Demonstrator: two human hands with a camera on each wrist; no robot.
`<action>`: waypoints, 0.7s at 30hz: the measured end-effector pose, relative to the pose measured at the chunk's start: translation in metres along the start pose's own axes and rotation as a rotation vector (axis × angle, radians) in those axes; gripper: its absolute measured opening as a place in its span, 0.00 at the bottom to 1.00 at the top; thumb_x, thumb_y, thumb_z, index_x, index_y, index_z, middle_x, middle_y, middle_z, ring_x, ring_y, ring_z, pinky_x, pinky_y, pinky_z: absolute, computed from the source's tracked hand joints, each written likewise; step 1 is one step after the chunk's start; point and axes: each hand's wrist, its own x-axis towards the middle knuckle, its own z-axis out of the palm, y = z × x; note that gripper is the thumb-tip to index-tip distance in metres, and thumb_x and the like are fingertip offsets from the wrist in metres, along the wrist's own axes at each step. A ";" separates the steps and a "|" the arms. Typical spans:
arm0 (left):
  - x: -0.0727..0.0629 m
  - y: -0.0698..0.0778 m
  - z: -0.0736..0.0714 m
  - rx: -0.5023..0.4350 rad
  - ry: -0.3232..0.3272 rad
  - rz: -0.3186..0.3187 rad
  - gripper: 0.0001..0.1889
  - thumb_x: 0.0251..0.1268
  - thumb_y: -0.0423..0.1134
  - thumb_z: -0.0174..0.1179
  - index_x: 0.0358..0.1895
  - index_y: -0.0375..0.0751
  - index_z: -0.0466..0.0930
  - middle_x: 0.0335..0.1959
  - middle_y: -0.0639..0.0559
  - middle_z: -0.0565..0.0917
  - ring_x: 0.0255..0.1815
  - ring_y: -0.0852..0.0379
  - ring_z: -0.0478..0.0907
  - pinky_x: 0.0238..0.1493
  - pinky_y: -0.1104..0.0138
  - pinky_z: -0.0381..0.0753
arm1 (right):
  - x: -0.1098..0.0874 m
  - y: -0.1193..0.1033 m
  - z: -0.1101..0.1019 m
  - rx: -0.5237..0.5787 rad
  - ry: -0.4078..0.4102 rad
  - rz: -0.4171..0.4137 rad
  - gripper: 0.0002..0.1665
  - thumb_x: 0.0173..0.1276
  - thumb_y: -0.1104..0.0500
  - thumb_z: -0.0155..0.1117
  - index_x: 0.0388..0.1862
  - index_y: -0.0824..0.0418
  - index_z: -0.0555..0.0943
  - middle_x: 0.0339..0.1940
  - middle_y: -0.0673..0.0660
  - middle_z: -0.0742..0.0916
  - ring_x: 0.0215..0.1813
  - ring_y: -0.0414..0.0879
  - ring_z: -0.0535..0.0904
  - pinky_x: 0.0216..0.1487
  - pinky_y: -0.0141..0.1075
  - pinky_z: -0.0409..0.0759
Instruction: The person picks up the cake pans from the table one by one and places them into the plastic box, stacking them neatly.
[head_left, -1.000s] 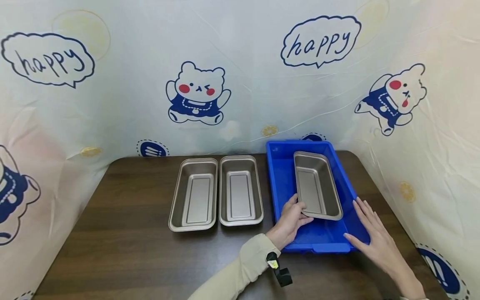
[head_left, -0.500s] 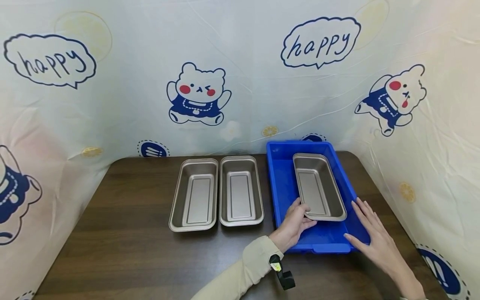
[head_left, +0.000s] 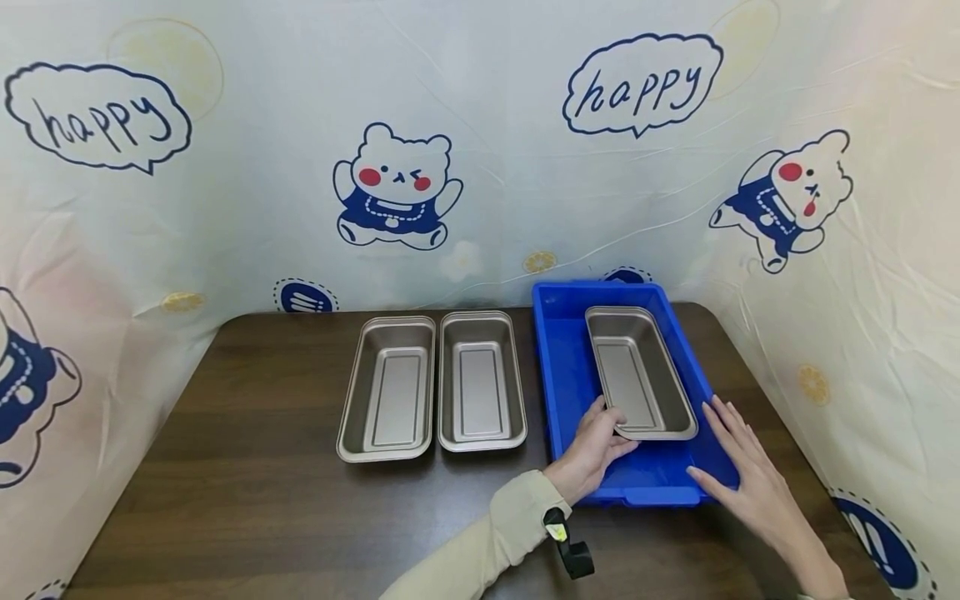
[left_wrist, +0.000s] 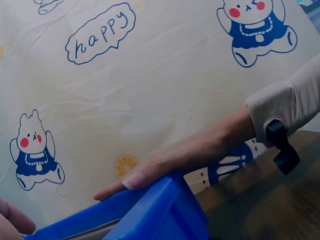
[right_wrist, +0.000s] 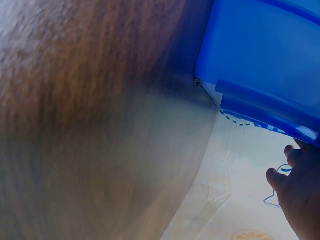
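Note:
A metallic grey-brown loaf pan (head_left: 637, 375) lies tilted within the blue plastic bin (head_left: 555, 367), its far end towards the back wall of the bin. My left hand (head_left: 588, 450) grips its near-left corner, thumb over the rim and fingers beneath. My right hand (head_left: 757, 487) rests on the bin's near-right corner with fingers spread and fairly straight. In the left wrist view, that right hand (left_wrist: 170, 162) lies along the blue rim (left_wrist: 150, 200), while fingertips of the left hand (left_wrist: 15, 220) show at the lower left.
Two more loaf pans, a left one (head_left: 393, 392) and a right one (head_left: 482, 383), stand side by side on the dark wooden table (head_left: 262, 467), left of the bin. A printed cloth (head_left: 495, 208) with bears hangs close behind the table and along its sides.
The left hand has shifted slightly right, taking the near end of the loaf pan towards the bin's right wall. My right hand stays almost in place.

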 end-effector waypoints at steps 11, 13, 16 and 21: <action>-0.001 0.002 -0.001 0.017 0.022 -0.019 0.45 0.62 0.27 0.50 0.85 0.29 0.45 0.75 0.22 0.62 0.63 0.31 0.73 0.71 0.47 0.76 | -0.002 -0.004 0.001 0.020 -0.019 0.058 0.57 0.65 0.56 0.77 0.88 0.53 0.58 0.89 0.57 0.57 0.87 0.37 0.37 0.85 0.42 0.36; -0.004 0.004 -0.001 0.023 0.027 -0.025 0.46 0.61 0.27 0.51 0.85 0.31 0.44 0.80 0.24 0.56 0.60 0.33 0.75 0.71 0.47 0.76 | -0.002 -0.005 0.001 0.034 -0.030 0.083 0.57 0.66 0.55 0.77 0.88 0.52 0.57 0.89 0.56 0.56 0.88 0.39 0.37 0.84 0.60 0.40; -0.011 0.008 -0.003 0.033 0.023 -0.030 0.47 0.60 0.28 0.51 0.86 0.33 0.43 0.85 0.28 0.48 0.57 0.35 0.76 0.71 0.46 0.75 | -0.001 -0.006 0.000 0.049 -0.042 0.117 0.56 0.67 0.54 0.76 0.89 0.50 0.57 0.89 0.54 0.56 0.88 0.42 0.37 0.72 0.80 0.46; -0.026 0.021 -0.006 0.029 -0.069 -0.026 0.47 0.64 0.29 0.49 0.87 0.34 0.39 0.86 0.31 0.45 0.70 0.27 0.71 0.73 0.42 0.71 | 0.000 -0.006 -0.002 0.051 -0.039 0.131 0.57 0.66 0.55 0.77 0.88 0.49 0.57 0.89 0.53 0.56 0.88 0.44 0.38 0.65 0.86 0.49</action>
